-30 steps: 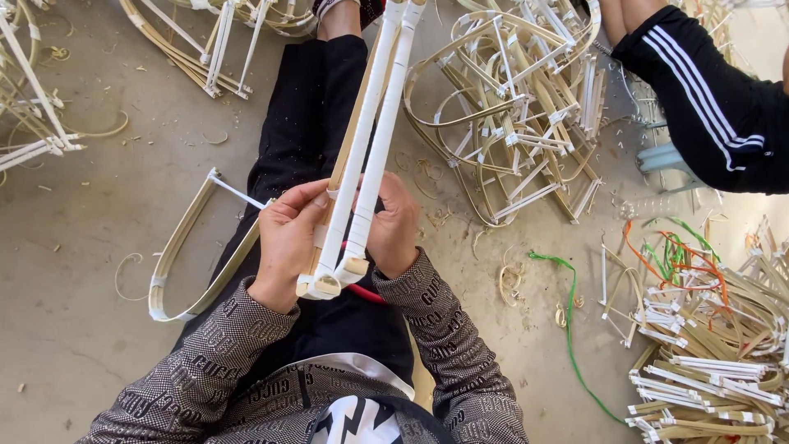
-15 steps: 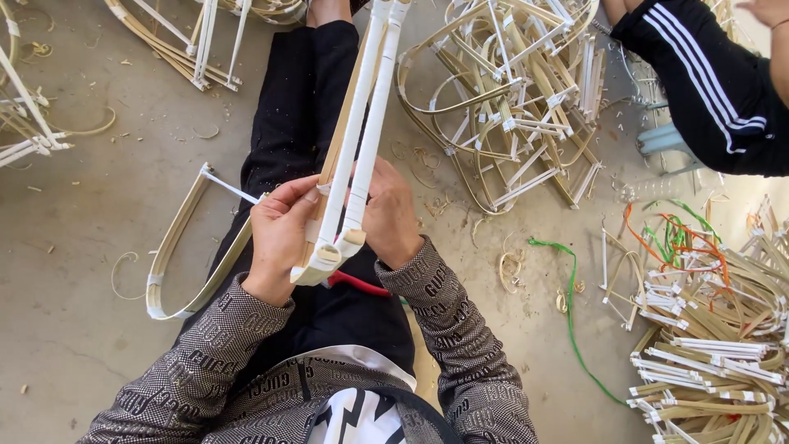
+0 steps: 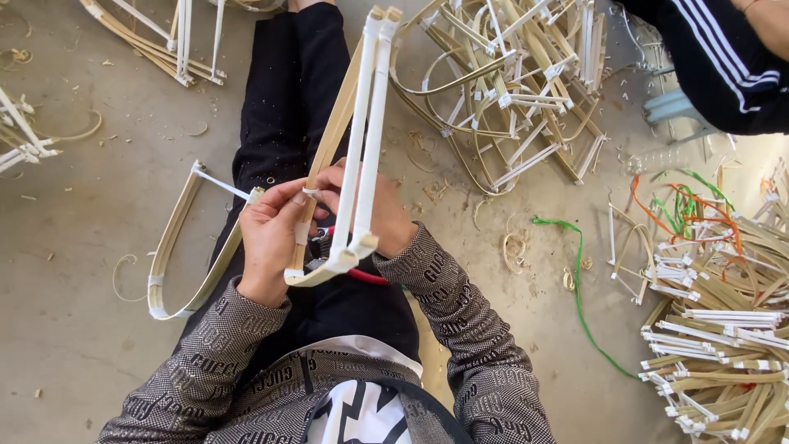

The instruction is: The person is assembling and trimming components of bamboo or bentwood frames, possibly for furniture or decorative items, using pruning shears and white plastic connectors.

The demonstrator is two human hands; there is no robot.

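I sit on the floor with my legs stretched out. My left hand (image 3: 269,238) grips the tan bamboo strip of a long frame (image 3: 362,140) made of white-wrapped sticks and bent bamboo, near its lower corner. My right hand (image 3: 380,215) holds the same frame from behind, fingers around the white sticks. The frame points up and away from me over my black trousers. A red-handled tool (image 3: 363,276) shows just under my right wrist, mostly hidden.
A finished curved bamboo frame (image 3: 177,247) lies on the concrete beside my left leg. A big heap of similar frames (image 3: 509,90) sits ahead right. Bundled sticks (image 3: 723,337) and coloured cords (image 3: 682,205) lie at right. Another person's dark striped sleeve (image 3: 723,66) is top right.
The frame has tilted and shifted slightly right in my hands. My left fingers have moved up onto the tan strip. The other person's arm has drawn toward the upper right.
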